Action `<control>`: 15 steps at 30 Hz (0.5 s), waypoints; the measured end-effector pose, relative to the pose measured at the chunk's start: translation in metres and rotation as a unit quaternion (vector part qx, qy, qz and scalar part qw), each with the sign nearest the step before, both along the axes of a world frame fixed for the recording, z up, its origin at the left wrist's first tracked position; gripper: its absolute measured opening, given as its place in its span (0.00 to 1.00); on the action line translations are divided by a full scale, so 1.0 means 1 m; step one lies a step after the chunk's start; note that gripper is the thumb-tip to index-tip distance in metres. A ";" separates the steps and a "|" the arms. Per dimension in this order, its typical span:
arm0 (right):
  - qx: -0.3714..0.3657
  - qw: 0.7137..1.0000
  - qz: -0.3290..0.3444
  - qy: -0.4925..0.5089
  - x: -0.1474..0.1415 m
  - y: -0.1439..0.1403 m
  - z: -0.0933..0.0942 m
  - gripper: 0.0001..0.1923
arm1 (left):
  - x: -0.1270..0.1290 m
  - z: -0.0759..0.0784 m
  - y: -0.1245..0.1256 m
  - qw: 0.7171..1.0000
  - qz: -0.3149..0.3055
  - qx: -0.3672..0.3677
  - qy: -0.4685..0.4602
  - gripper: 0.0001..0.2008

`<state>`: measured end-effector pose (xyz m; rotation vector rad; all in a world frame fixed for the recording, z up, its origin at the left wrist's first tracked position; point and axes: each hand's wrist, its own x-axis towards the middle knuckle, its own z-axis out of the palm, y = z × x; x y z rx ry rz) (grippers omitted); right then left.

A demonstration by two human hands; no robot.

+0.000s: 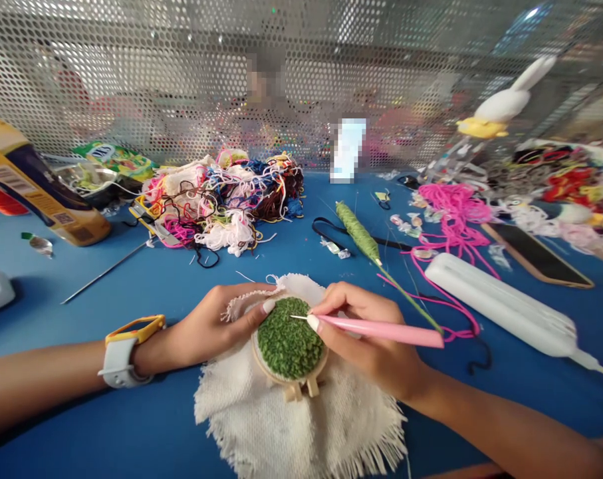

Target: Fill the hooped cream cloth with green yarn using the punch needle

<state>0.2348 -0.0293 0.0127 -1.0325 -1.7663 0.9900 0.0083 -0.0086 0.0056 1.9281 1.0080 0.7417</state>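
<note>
A small wooden embroidery hoop (260,362) holds cream cloth (296,436) with frayed edges, its middle filled with dense green yarn loops (291,336). My left hand (236,313) is closed around the hoop's left side, thumb at the edge of the loops and fingers hidden underneath. Pinched in my right hand (361,326) is a pink punch needle (385,330), its thin metal tip over the green loops. Whether the tip touches them I cannot tell. From the handle's back end, green yarn runs up to a wound green yarn bundle (358,229).
Behind lies a tangled multicoloured yarn heap (231,193). At left are a yellow-and-dark bottle (56,186) and a metal rod (104,273). To the right sit pink yarn (453,206), a long white device (500,303) with a cable and a phone (538,253). A perforated metal panel (181,73) stands behind.
</note>
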 end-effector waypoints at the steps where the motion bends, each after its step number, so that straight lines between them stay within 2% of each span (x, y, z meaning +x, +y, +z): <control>1: 0.003 1.000 -0.002 0.013 0.002 0.000 -0.001 0.07 | 0.000 0.000 0.000 1.000 0.001 -0.002 -0.002 0.17; 4: 0.008 0.999 -0.005 0.032 0.005 0.001 -0.003 0.07 | 0.000 0.000 0.000 1.000 0.008 -0.008 -0.004 0.18; 15: 0.017 1.000 0.001 0.007 0.004 0.004 -0.004 0.06 | -0.001 -0.001 0.000 1.000 0.003 -0.012 -0.001 0.17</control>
